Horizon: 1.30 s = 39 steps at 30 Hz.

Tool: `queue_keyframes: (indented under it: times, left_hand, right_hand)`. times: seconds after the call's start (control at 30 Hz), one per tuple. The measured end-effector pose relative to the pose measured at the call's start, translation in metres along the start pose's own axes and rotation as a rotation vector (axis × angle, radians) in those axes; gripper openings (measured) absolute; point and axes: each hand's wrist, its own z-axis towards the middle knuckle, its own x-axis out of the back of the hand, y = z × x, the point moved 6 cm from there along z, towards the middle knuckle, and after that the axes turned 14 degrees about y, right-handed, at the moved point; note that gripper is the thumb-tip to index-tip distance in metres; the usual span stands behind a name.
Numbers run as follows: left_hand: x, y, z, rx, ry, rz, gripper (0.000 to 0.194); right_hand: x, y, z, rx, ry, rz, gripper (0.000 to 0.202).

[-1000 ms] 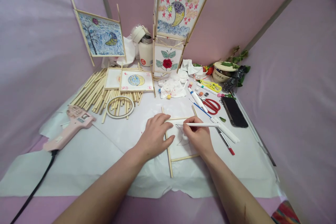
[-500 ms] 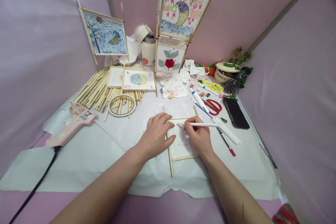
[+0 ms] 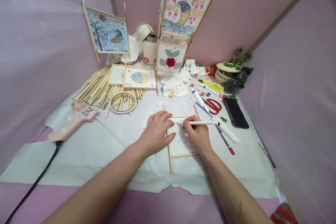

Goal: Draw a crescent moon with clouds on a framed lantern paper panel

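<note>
A white panel framed with thin wooden sticks (image 3: 181,148) lies flat in front of me, with a dark curved line drawn on it. My right hand (image 3: 198,134) pinches a white pen (image 3: 203,123), its tip on or just over the panel's upper part. My left hand (image 3: 159,131) rests with fingers spread over the frame's left stick and the panel's edge. Part of the drawing is hidden behind the right hand. Close to the right hand lie a white marker (image 3: 228,131) and a pen with a red end (image 3: 227,143).
Red-handled scissors (image 3: 214,105) and a phone (image 3: 235,112) lie at the right. On the left are a pink glue gun (image 3: 73,120), a roll of tape (image 3: 112,103) and a pile of sticks (image 3: 91,87). Behind stands a lantern-like frame (image 3: 172,38) with drawn panels.
The pen tip has shifted slightly left, and the pen lies a little flatter. My left hand stays on the frame. The whole view has tilted a little.
</note>
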Motion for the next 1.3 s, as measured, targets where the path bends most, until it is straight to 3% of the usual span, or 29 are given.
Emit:
queue_keyframes:
  times: [1.3]
  left_hand:
    - [-0.0004,-0.0004,-0.0006,0.000,0.003,0.007,0.021]
  right_hand:
    - [-0.0012,-0.0014,-0.0016,0.016,-0.034,-0.041,0.014]
